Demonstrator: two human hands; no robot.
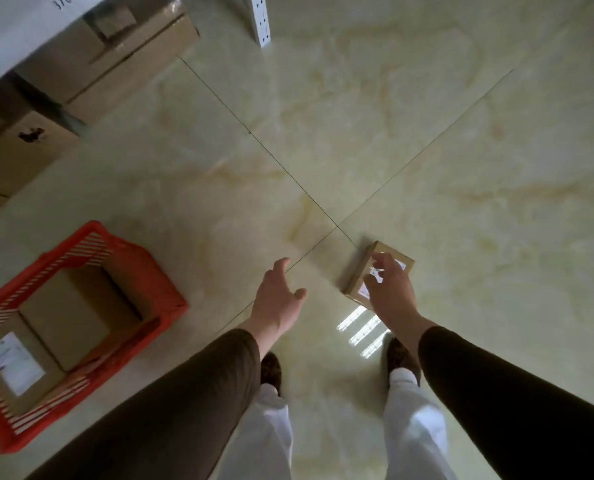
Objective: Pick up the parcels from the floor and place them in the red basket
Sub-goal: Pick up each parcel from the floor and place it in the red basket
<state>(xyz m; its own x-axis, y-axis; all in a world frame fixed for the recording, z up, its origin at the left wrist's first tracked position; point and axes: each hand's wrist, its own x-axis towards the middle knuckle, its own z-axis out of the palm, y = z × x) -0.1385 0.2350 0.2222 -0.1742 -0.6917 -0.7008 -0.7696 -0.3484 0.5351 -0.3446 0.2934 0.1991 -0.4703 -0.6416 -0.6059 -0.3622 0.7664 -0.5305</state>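
A small brown cardboard parcel point(359, 268) with a white label lies on the tiled floor at centre right. My right hand point(391, 289) hovers over it with fingers spread, covering part of its top; I cannot tell whether it touches. My left hand point(280, 297) is stretched out with relaxed fingers, empty, a little to the left of the parcel. The red basket point(143, 268) stands on the floor at lower left. Inside it are two brown parcels, a plain parcel point(65, 317) and a labelled parcel point(15, 365).
Large cardboard boxes point(115, 60) are stacked at the upper left beside a white shelf edge. A white perforated post point(261, 19) stands at the top centre. My feet point(271, 372) are on the glossy floor below the hands. Bare tiles stretch to the right.
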